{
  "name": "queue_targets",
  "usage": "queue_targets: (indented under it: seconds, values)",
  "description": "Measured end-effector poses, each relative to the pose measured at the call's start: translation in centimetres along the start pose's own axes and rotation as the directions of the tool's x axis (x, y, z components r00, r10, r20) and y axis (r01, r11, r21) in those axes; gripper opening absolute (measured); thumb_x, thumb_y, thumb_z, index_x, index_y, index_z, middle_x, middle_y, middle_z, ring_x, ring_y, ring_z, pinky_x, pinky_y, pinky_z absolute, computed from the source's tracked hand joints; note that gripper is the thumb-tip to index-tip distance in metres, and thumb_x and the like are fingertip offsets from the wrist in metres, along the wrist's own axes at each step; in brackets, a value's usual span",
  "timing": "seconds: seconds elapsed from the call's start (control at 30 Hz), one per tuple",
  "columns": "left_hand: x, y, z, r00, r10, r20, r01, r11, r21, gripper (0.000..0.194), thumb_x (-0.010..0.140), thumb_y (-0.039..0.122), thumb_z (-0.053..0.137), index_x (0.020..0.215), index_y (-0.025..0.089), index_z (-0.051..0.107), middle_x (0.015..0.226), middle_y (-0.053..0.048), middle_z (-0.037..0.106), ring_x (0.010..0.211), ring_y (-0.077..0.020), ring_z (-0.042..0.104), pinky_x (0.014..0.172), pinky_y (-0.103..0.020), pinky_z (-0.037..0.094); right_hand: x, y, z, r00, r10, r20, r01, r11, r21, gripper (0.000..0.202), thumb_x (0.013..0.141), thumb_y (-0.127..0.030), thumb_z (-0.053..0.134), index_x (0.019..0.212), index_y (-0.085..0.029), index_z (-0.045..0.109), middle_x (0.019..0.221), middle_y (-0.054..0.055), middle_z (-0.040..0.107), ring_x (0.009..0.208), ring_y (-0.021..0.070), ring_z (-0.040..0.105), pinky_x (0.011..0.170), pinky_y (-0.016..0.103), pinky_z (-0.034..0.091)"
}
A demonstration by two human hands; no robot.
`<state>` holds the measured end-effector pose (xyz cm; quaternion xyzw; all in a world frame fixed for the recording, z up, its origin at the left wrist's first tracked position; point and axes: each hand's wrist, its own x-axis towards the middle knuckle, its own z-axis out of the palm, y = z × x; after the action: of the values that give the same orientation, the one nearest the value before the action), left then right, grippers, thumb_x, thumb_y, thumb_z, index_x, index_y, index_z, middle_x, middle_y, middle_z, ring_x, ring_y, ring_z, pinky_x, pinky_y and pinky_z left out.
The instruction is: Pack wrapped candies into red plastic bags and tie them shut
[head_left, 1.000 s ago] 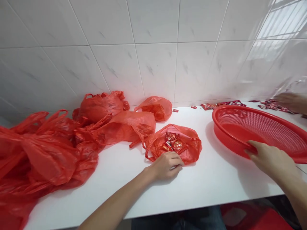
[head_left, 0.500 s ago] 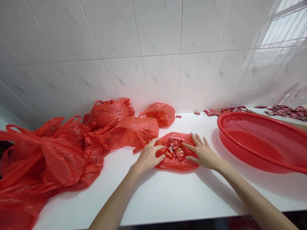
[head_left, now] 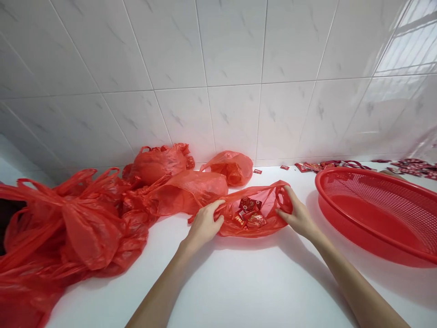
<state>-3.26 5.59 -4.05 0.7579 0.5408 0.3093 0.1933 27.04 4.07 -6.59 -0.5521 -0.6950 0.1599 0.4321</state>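
A thin red plastic bag (head_left: 246, 231) lies on the white table in front of me, its mouth spread wide. Inside rest several small red wrapped packets (head_left: 255, 219) and a dark red printed card or packet (head_left: 251, 203). My left hand (head_left: 205, 222) grips the bag's left rim between thumb and fingers. On the other side, my right hand (head_left: 296, 213) pinches the right rim near its handle loop, and that edge is lifted off the table. Some of the right fingertips are hidden behind the plastic.
Filled and crumpled red bags (head_left: 88, 223) are heaped at the left, with a smaller red bag (head_left: 235, 166) by the tiled wall. A red mesh basket (head_left: 370, 223) stands at the right. Behind it lie scattered red packets (head_left: 414, 167) and ribbon-like pieces.
Both hands have gone from resting over the packets to gripping the bag's rim on either side. The bag's right edge has risen and its mouth is wider. The view has shifted slightly.
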Motion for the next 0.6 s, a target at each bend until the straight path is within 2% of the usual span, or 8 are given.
queue_targets:
  seconds: [0.1, 0.17, 0.23, 0.33, 0.4, 0.47, 0.53, 0.6]
  values:
    - [0.3, 0.2, -0.8, 0.986, 0.032, -0.163, -0.069, 0.972, -0.225, 0.037, 0.085, 0.032, 0.062, 0.120, 0.019, 0.069, 0.126, -0.010, 0.073, 0.119, -0.0267, 0.067, 0.107, -0.043, 0.052, 0.0, -0.4, -0.7, 0.988, -0.088, -0.126, 0.110, 0.978, 0.179, 0.069, 0.088, -0.035, 0.065, 0.151, -0.025, 0.037, 0.148, 0.015, 0.054, 0.128, 0.0283, 0.060, 0.098, 0.042, 0.056]
    - [0.5, 0.5, -1.2, 0.968, 0.018, -0.250, -0.105, 0.933, -0.343, 0.038, 0.083, 0.039, 0.066, 0.115, 0.019, 0.071, 0.122, -0.010, 0.074, 0.116, -0.0261, 0.069, 0.105, -0.041, 0.053, -0.1, -0.7, -1.4, 0.981, -0.091, -0.172, 0.128, 0.967, 0.221, 0.062, 0.087, -0.038, 0.068, 0.144, -0.025, 0.047, 0.144, 0.014, 0.058, 0.126, 0.0286, 0.061, 0.099, 0.044, 0.056]
    - [0.6, 0.7, -1.4, 0.953, -0.017, -0.303, -0.119, 0.898, -0.424, 0.037, 0.080, 0.040, 0.069, 0.110, 0.018, 0.072, 0.117, -0.010, 0.075, 0.113, -0.0257, 0.069, 0.102, -0.040, 0.055, -0.1, -1.0, -2.1, 0.982, -0.079, -0.172, 0.121, 0.961, 0.248, 0.050, 0.087, -0.037, 0.068, 0.134, -0.023, 0.058, 0.133, 0.013, 0.066, 0.119, 0.0282, 0.066, 0.097, 0.043, 0.058]
    - [0.8, 1.0, -1.7, 0.928, -0.088, -0.362, -0.120, 0.849, -0.515, 0.034, 0.075, 0.039, 0.072, 0.102, 0.018, 0.073, 0.108, -0.009, 0.076, 0.101, -0.0234, 0.071, 0.090, -0.035, 0.059, 0.0, -1.3, -3.1, 0.985, -0.007, -0.170, 0.060, 0.950, 0.305, 0.035, 0.087, -0.035, 0.066, 0.119, -0.021, 0.069, 0.121, 0.012, 0.072, 0.104, 0.0268, 0.072, 0.083, 0.040, 0.063]
    - [0.9, 1.1, -1.8, 0.912, -0.144, -0.385, -0.119, 0.805, -0.582, 0.033, 0.072, 0.038, 0.075, 0.099, 0.017, 0.074, 0.097, -0.007, 0.075, 0.075, -0.0166, 0.069, 0.068, -0.027, 0.059, 0.1, -1.5, -3.6, 0.970, 0.077, -0.232, 0.009, 0.938, 0.348, 0.028, 0.086, -0.035, 0.067, 0.109, -0.020, 0.073, 0.112, 0.011, 0.075, 0.091, 0.0249, 0.074, 0.074, 0.038, 0.063]
    - [0.9, 1.1, -2.0, 0.895, -0.190, -0.404, -0.135, 0.749, -0.649, 0.033, 0.070, 0.037, 0.075, 0.096, 0.017, 0.073, 0.089, -0.004, 0.072, 0.051, -0.0082, 0.055, 0.049, -0.022, 0.049, 0.2, -1.6, -4.1, 0.933, 0.144, -0.329, -0.002, 0.918, 0.396, 0.025, 0.083, -0.035, 0.070, 0.101, -0.019, 0.075, 0.100, 0.010, 0.077, 0.084, 0.0237, 0.074, 0.072, 0.037, 0.063]
    - [1.0, 1.2, -2.2, 0.874, -0.217, -0.435, -0.174, 0.695, -0.697, 0.030, 0.070, 0.035, 0.075, 0.094, 0.018, 0.072, 0.086, -0.001, 0.070, 0.044, -0.0044, 0.047, 0.045, -0.020, 0.044, 0.2, -1.7, -4.5, 0.897, 0.188, -0.401, 0.027, 0.881, 0.473, 0.024, 0.080, -0.035, 0.074, 0.099, -0.020, 0.075, 0.093, 0.008, 0.076, 0.084, 0.0229, 0.073, 0.075, 0.037, 0.062]
    - [1.0, 1.2, -2.4, 0.854, -0.226, -0.469, -0.219, 0.662, -0.717, 0.029, 0.069, 0.035, 0.074, 0.092, 0.018, 0.070, 0.087, -0.001, 0.069, 0.045, -0.0039, 0.047, 0.045, -0.020, 0.043, 0.2, -1.6, -4.7, 0.883, 0.218, -0.417, 0.058, 0.829, 0.556, 0.026, 0.079, -0.035, 0.075, 0.102, -0.022, 0.075, 0.096, 0.007, 0.076, 0.084, 0.0213, 0.072, 0.077, 0.036, 0.061]
